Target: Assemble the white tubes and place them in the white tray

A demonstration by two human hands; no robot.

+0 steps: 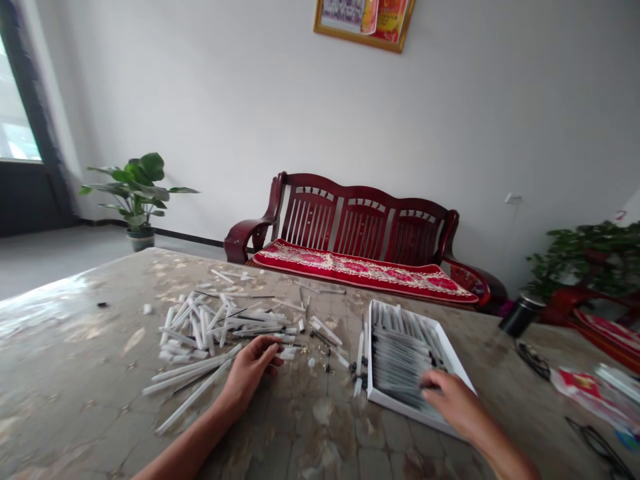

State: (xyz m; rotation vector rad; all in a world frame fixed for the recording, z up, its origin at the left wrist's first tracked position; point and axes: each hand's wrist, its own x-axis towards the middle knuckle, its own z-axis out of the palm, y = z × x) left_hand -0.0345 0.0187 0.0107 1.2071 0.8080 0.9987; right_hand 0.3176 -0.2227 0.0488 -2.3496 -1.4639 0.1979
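My left hand rests low over the table with thumb and forefinger pinched, and a thin dark pen refill sticks out to the right from its fingertips. Beside it lies a loose pile of white translucent pen barrels, with several long ones near my wrist. My right hand is at the near right side of a shallow white box, fingers curled together; something dark shows at the blurred fingertips. Rows of clear pens with dark ends fill the box.
Small black and brass-coloured parts are scattered between the pile and the box. On the right stand a black cylindrical cup, a dark cable and a red-and-clear plastic packet. Behind the patterned table is a wooden bench.
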